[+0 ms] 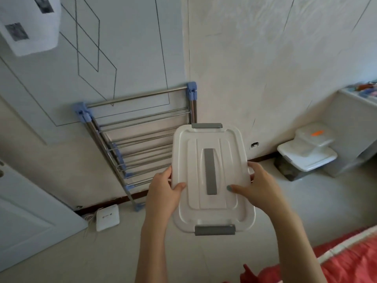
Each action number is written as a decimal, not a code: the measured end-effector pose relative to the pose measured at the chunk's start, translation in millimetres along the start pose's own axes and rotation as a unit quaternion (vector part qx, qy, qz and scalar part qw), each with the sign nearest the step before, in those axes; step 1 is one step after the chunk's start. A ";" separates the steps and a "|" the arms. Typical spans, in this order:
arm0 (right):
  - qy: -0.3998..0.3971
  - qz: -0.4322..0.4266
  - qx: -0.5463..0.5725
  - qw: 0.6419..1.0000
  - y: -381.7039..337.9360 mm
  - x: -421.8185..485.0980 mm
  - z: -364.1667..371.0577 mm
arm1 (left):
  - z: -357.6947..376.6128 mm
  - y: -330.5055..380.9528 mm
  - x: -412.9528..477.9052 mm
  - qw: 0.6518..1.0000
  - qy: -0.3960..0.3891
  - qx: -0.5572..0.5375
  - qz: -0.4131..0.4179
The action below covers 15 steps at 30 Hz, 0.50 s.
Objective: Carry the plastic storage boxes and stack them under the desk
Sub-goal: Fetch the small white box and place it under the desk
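Pale floor tiles (pixel 114 260) run to a wall where a folded drying rack (pixel 140 137) leans, left of the storage box (pixel 210 209). The box is held in the air. The left hand (pixel 163 195) grips its left edge, thumb on the lid. The right hand (pixel 261 190) clasps its right edge the same way. Further right, stacked boxes (pixel 306 158) sit on the floor.

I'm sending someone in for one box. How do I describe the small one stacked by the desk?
Find the white desk at the right wall. On the floor beside it a large white-lidded box carries a smaller one. Yours is that top box, the only one with an orange mark on its lid.
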State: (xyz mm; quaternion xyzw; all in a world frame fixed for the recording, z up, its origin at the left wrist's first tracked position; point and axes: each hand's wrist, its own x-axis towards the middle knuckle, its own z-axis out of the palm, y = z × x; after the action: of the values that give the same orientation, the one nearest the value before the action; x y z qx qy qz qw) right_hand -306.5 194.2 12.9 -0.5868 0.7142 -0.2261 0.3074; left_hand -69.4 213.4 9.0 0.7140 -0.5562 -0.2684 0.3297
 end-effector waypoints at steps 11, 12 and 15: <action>0.032 0.084 0.029 0.996 51.1 82.5 -52.6 | 84.2 65.9 94.7 0.994 -0.097 0.006 0.049; 0.037 0.089 0.029 0.995 53.1 86.6 -52.8 | 88.0 68.1 99.9 0.993 -0.104 0.010 0.047; 0.065 0.118 0.026 0.991 65.9 115.7 -70.4 | 119.3 89.1 135.1 0.988 -0.137 0.015 0.071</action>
State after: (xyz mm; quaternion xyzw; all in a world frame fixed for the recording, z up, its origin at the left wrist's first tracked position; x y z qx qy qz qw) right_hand -416.4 92.2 -2.4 -0.4745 0.7908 -0.2444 0.2997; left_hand -181.8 47.0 -0.9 0.6339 -0.6497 -0.3312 0.2576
